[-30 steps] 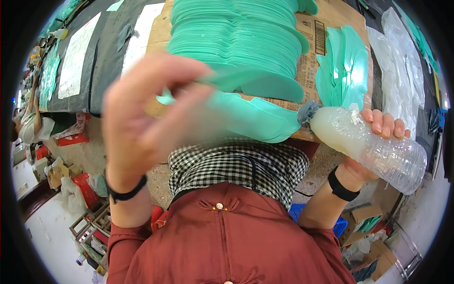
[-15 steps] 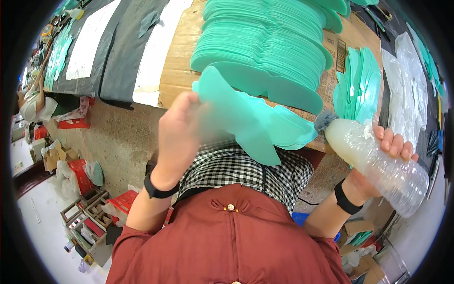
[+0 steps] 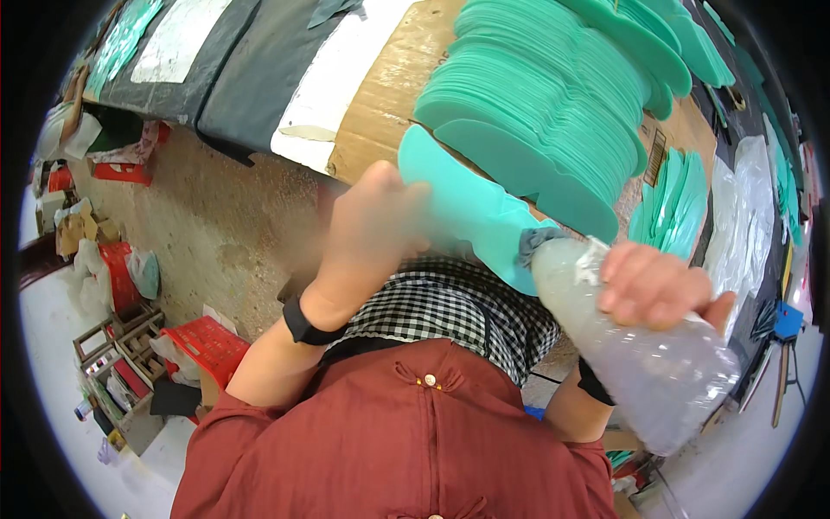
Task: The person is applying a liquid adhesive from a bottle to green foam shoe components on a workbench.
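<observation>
Compared with half a second earlier, the left hand (image 3: 372,227) had drawn the flat turquoise foam cut-out (image 3: 471,208) lower and closer to the body, and the right hand (image 3: 659,285) had brought the clear plastic squeeze bottle with a grey cloth-wrapped tip (image 3: 640,346) up against it. The left hand's fingers were blurred; they appeared clenched on the cut-out's left edge, though the exact grip could not be told. The right hand's fingers were wrapped round the bottle's body, the tip touching the cut-out's lower right edge.

For a clean pass, the sheet probably needed holding flat and steady, with the tip run along the edge under light, even squeeze pressure.

Behind, a tall fanned stack of matching turquoise cut-outs (image 3: 545,95) lay on a brown corrugated cardboard sheet (image 3: 389,86) bearing a small dark printed mark near the far right. Clear plastic bags (image 3: 743,199) lay at the right; red flat packets (image 3: 207,342) sat on the floor, left.
</observation>
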The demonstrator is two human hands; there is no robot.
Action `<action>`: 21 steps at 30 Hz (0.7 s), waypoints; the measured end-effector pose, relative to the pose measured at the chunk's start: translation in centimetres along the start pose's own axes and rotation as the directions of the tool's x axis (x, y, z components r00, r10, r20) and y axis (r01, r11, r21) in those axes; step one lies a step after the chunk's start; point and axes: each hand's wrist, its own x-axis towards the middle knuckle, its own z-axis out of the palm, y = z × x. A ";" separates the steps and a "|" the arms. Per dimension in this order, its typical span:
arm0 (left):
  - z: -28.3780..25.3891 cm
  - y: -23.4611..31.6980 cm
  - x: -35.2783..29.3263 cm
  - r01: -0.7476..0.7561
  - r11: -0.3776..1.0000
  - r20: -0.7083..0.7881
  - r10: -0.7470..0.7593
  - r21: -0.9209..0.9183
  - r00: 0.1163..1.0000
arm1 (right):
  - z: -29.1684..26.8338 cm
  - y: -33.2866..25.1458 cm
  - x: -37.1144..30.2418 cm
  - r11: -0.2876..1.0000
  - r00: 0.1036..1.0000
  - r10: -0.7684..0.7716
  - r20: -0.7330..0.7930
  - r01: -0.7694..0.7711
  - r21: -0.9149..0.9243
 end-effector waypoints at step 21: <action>-6.1 1.1 -0.7 -0.468 0.550 0.136 0.537 0.692 0.833 | 4.1 7.7 9.0 0.979 0.956 0.174 0.235 -0.193 0.060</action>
